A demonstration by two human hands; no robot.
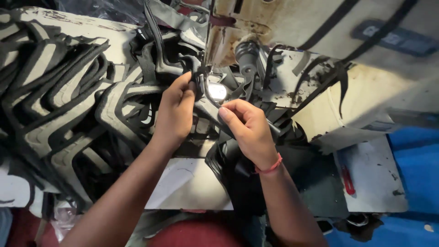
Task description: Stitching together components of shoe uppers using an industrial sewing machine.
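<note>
**Two hands at a sewing machine, holding black strap and grey fabric**

Two bare hands work close together under the head of a worn, cream-coloured sewing machine [256, 27], seen from above. The left hand [176, 112] has its fingers curled shut, pinching a black strap [197, 75] just beside the needle area, where a small bright lamp [217, 91] shines. The right hand [247, 128], with a red band [270, 167] on its wrist, is also closed, thumb and fingers gripping a grey fabric piece edged in black [208, 110] that lies between the two hands, right below the lamp. The hands are near each other but not touching. More black material hangs down beneath the right wrist. To the left, a large heap of grey padded pieces with black edging [64, 100] covers the table [187, 183]. To the right, the stained machine bed meets a blue surface [416, 169].
</note>
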